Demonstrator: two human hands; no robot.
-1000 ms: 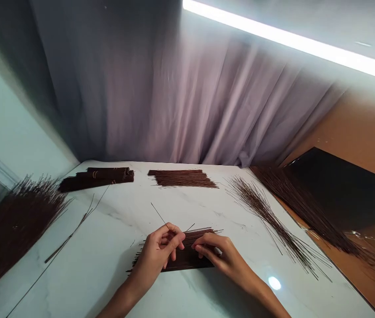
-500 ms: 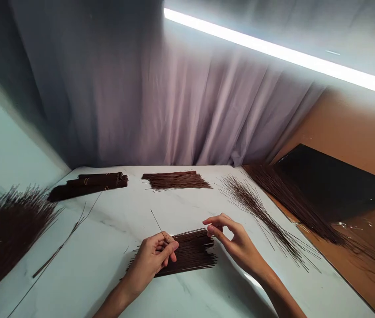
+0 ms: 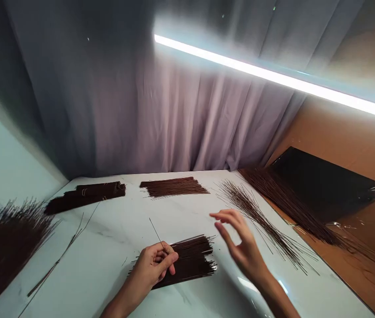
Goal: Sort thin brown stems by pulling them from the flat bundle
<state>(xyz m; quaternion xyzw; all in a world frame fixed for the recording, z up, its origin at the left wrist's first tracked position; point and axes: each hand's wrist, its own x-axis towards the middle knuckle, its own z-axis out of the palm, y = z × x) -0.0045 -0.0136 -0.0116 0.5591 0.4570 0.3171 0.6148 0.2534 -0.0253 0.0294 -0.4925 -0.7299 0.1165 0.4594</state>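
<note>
My left hand (image 3: pixel 159 263) is closed in a pinch round a thin dark brown stick (image 3: pixel 155 229), whose free end points up and to the left. Under and beside that hand lies a flat stack of thin dark brown sticks (image 3: pixel 196 256) on the white table, its left part covered by the hand. To the right of the stack, my right hand (image 3: pixel 240 240) is raised above the table, thumb and fingers apart and nothing between them. A loose spread of thin sticks (image 3: pixel 256 207) lies beyond it to the right.
At the back are another flat stack of sticks (image 3: pixel 174 187) and banded dark bundles (image 3: pixel 91 194). A big pile of sticks (image 3: pixel 5 247) fills the left edge, near a few crossed sticks (image 3: pixel 60 256). Long dark strands (image 3: pixel 290 203) run along the right by a black sheet (image 3: pixel 323 185).
My right hand has moved right, away from the stack's end, and its thumb and fingers have spread. My left hand keeps its pinch on the stick. The view has tilted slightly upward.
</note>
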